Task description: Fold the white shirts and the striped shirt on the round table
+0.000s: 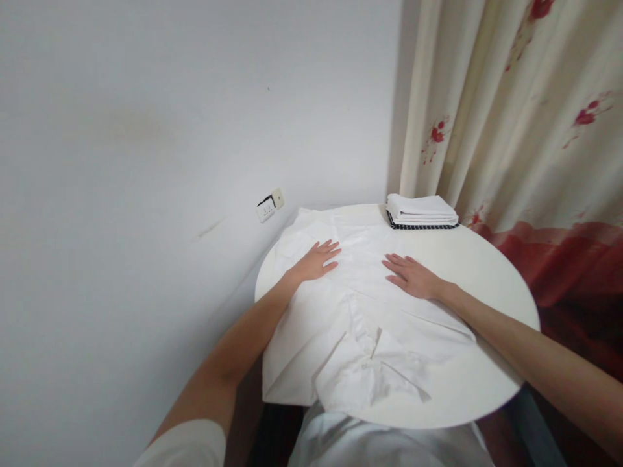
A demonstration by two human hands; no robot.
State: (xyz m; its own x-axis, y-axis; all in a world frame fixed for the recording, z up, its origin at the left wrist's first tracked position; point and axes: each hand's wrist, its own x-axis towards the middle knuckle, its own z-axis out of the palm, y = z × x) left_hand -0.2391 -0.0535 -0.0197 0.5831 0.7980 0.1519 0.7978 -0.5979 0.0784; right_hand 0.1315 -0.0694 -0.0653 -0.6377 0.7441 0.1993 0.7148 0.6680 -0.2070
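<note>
A white collared shirt [360, 305] lies spread over a round white table [496, 279], its collar toward me at the near edge. Part of the cloth hangs past the table's left front edge. My left hand [316, 261] rests flat on the shirt's left half, fingers apart and pointing right. On the other half, my right hand [411, 275] also lies flat with its fingers stretched out to the left. Neither hand grips anything. A few creases run through the fabric around the collar.
At the table's back right sits a stack of folded white cloth [422, 211] with a dark patterned piece [423, 226] beneath it. A white wall [195, 130] with a socket [266, 209] borders the left. A cream and red curtain [511, 130] hangs on the right.
</note>
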